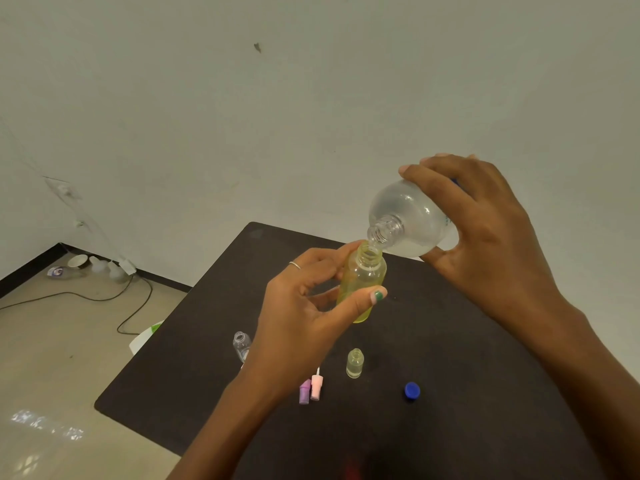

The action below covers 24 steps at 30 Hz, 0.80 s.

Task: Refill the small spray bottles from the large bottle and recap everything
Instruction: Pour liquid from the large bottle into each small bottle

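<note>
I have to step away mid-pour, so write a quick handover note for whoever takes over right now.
Left hand: holds the yellow spray bottle, uncapped, above the table.
Right hand: grips the large bottle, tipped, mouth at the yellow bottle's neck.
On the table: clear small bottle and pale small bottle, both uncapped; purple cap, pink spray cap, blue cap.
Done: caps off.
Left: finish pouring, fill any bottle that needs it, recap everything.

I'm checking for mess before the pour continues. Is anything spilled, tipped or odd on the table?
No spill shows on the dark table. One oddity: the clear small bottle near the left edge looks tilted, partly hidden behind the left hand. The blue cap lies loose.
</note>
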Tool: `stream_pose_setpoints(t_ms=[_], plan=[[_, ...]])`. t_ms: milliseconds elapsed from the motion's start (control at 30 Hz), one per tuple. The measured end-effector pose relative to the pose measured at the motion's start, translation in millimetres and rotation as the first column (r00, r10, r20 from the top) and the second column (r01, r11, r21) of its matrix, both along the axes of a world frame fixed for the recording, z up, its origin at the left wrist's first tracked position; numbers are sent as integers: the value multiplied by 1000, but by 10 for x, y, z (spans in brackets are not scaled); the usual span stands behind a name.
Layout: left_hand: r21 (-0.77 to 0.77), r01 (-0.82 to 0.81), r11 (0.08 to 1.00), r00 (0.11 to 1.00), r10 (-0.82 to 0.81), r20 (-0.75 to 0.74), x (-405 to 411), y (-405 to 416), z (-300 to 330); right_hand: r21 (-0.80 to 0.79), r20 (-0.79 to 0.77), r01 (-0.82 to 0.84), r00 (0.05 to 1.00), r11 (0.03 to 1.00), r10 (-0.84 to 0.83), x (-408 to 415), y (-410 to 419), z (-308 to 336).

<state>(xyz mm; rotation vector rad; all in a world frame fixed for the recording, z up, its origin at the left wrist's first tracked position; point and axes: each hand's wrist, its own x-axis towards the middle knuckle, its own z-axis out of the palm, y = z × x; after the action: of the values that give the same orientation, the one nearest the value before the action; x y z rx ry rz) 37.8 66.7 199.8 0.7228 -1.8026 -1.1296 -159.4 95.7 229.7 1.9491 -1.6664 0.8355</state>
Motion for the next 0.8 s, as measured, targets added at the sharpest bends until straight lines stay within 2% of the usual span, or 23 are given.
stream_pose_setpoints(t_ms=[800], plan=[[20,16,1000,999,-15,-32,-21,-9,4,-11,-12,17,1000,1000,-18,-23,-16,25]])
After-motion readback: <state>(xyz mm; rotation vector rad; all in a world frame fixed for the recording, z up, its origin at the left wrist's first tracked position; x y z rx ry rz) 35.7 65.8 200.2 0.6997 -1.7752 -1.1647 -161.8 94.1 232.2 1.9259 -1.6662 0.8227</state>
